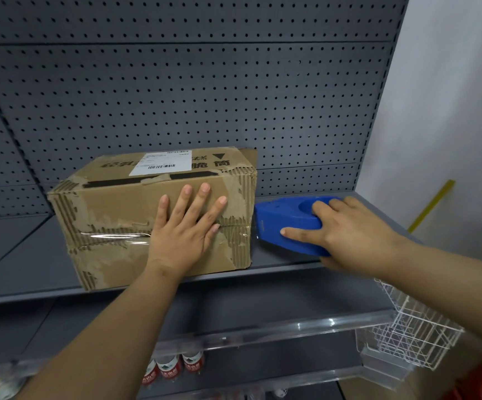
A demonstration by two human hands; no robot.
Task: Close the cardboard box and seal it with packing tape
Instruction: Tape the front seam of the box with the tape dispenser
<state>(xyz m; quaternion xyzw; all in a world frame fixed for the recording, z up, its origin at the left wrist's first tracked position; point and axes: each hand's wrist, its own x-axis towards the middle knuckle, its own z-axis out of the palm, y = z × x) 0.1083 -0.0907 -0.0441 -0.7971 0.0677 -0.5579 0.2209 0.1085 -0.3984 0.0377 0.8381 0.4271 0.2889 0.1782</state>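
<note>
A worn cardboard box (112, 215) with torn paper, old tape and a white shipping label stands on the grey metal shelf (291, 265), its flaps shut. My left hand (185, 229) presses flat, fingers spread, on the box's near face. A strip of clear tape (112, 236) runs along that face's seam under this hand. Just right of the box lies a blue tape dispenser (286, 220). My right hand (349, 229) grips the dispenser, thumb along its near side and fingers over the top.
A grey pegboard panel (205, 96) backs the shelf. A white wire basket (410, 333) hangs at the lower right. Bottles with red labels (173, 368) stand on a lower shelf behind a clear plastic rail. A white wall with a yellow strip (433, 204) is at right.
</note>
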